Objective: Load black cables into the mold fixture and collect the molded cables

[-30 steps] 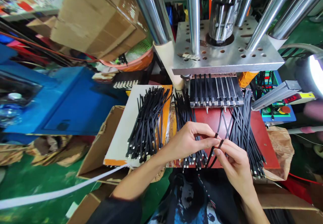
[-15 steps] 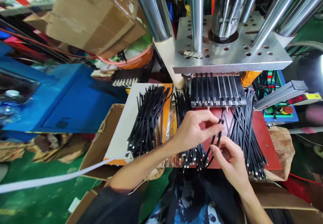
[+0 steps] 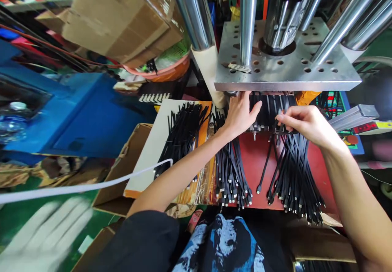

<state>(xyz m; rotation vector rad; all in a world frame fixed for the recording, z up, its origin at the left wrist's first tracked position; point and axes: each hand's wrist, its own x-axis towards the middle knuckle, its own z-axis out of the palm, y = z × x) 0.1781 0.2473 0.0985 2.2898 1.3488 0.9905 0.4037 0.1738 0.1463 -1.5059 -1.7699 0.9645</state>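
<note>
My left hand [image 3: 243, 114] lies over the left end of the black slotted fixture [image 3: 266, 106], just under the steel press plate. Its thumb stands apart and its fingers are stretched out, the tips partly hidden by the plate. Towards the fixture's right side, my right hand [image 3: 306, 125] pinches the end of a short black cable at the front slots. More black cables lie in the slots. One loose cable [image 3: 265, 168] hangs down onto the red work surface [image 3: 251, 153], beside a fanned bundle of black cables [image 3: 298, 178] with metal-tipped plugs.
Two more bundles of cables, one on a white board [image 3: 143, 161] and a middle one [image 3: 232, 174], lie left. Steel columns [image 3: 247, 27] rise above the press plate [image 3: 284, 76]. A blurred white-gloved hand [image 3: 45, 235] shows at lower left. A control box [image 3: 352, 137] stands right.
Both hands have moved up from the cable held before my body to the fixture. My left hand has let go and opened. The white-gloved hand has come into view.
</note>
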